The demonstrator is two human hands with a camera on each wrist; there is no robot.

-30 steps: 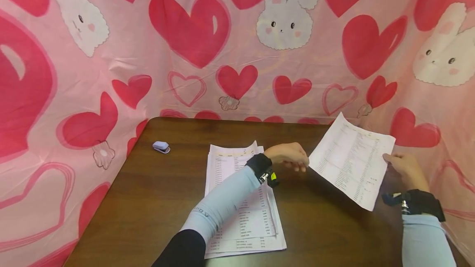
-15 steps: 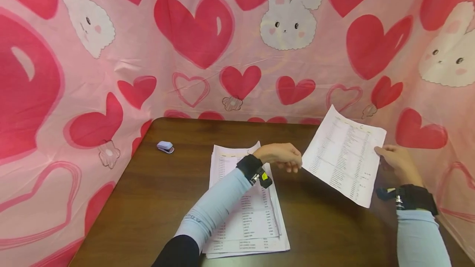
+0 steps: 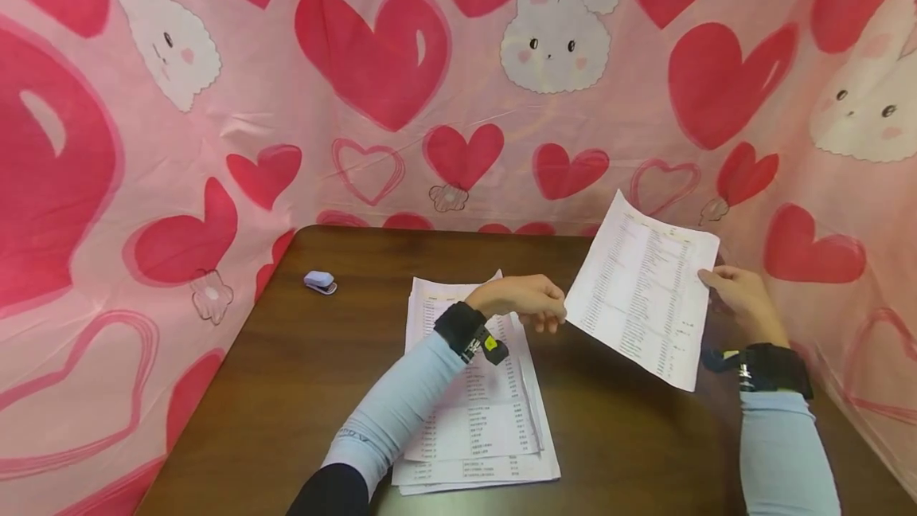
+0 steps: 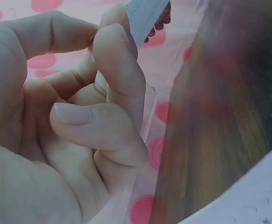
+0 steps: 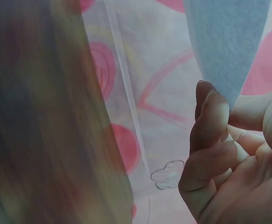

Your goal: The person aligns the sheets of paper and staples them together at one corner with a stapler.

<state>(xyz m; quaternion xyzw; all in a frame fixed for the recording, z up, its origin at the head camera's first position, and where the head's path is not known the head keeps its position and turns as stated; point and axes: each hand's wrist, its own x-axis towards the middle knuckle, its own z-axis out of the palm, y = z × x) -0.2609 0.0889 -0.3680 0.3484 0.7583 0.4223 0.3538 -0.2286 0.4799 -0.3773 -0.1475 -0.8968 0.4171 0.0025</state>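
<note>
A printed sheet of paper [image 3: 641, 293] is held up, tilted, above the right side of the table. My left hand [image 3: 526, 299] pinches its left edge; in the left wrist view the thumb and index finger of the left hand [image 4: 80, 102] meet at the paper. At the opposite edge my right hand [image 3: 741, 297] grips the sheet between thumb and fingers, and the right wrist view shows the right hand [image 5: 229, 154] pinching the paper [image 5: 227, 42]. Beneath the left forearm lies a stack of printed papers [image 3: 494, 420], its sheets slightly uneven and partly covered by the arm.
A small lilac stapler [image 3: 320, 282] sits at the table's back left. The brown wooden table [image 3: 286, 388] meets a pink curtain [image 3: 401, 181] with hearts and rabbits along its back and sides.
Both hands have moved left with the sheet, the right hand more than the left, and the sheet has risen slightly. The stapler and paper stack have stayed put.
</note>
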